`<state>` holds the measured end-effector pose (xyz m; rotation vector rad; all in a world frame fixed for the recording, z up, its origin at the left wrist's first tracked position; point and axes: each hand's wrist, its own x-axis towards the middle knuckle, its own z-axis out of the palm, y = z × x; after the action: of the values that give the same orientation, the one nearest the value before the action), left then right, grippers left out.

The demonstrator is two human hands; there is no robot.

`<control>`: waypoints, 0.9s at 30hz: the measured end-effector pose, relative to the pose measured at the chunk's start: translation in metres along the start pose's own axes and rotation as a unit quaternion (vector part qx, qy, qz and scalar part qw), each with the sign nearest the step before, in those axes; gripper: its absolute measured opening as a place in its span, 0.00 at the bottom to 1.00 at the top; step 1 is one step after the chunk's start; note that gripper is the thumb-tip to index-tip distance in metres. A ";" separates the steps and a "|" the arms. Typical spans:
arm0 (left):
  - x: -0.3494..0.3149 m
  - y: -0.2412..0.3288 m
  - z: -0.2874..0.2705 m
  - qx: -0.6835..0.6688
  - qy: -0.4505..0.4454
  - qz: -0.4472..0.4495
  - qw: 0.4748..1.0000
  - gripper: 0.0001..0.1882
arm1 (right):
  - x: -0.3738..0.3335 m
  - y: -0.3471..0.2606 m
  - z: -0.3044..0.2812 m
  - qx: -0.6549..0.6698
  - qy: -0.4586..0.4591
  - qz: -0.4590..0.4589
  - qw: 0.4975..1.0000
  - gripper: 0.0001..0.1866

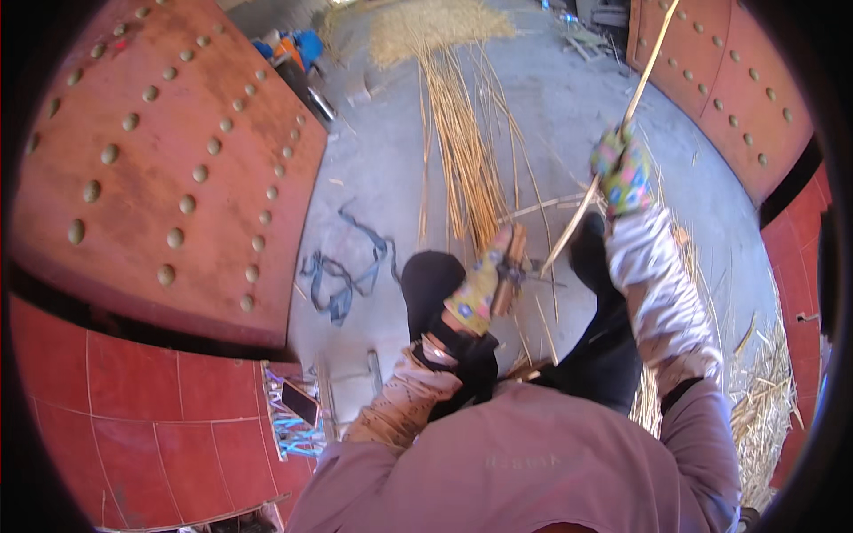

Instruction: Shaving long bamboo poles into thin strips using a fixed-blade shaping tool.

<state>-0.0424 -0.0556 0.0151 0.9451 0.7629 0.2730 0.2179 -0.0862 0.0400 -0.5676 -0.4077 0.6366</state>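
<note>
Where the right hand point(622, 171) clasps it, a stalk point(651, 62) juts above and below the fingers point(607, 157). The left hand point(477, 291) grips a wooden tool point(508, 274).

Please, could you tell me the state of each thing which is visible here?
Left hand: gloved, closed around wooden tool
Right hand: gloved, closed around long stalk
Long stalk: slanting
Loose stalks: lying on floor
Blue-grey strap: loosely crumpled on floor
Studded doors: apparently open
Floor: littered with straw

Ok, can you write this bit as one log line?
left gloved hand: gripping wooden tool | right gloved hand: holding long dry stalk | floor: more stalks, blue-grey strap
</note>
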 end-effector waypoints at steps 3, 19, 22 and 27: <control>-0.015 0.005 -0.006 0.019 -0.049 0.001 0.999 0.26 | 0.022 -0.035 0.017 0.076 -0.016 0.076 0.994 0.19; -0.027 0.004 0.000 0.020 -0.023 -0.025 0.999 0.29 | -0.001 0.011 0.051 0.107 -0.009 0.120 0.987 0.22; -0.024 0.003 0.000 0.053 -0.042 -0.009 0.998 0.29 | -0.005 0.015 0.050 0.060 0.018 0.113 0.992 0.19; -0.026 0.002 -0.004 0.086 -0.070 -0.090 0.990 0.28 | -0.021 0.027 0.024 -0.114 0.071 0.014 0.991 0.17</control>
<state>-0.0636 -0.0658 0.0276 1.0388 0.7442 -0.0172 0.1780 -0.0734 0.0380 -0.8338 -0.3401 0.5758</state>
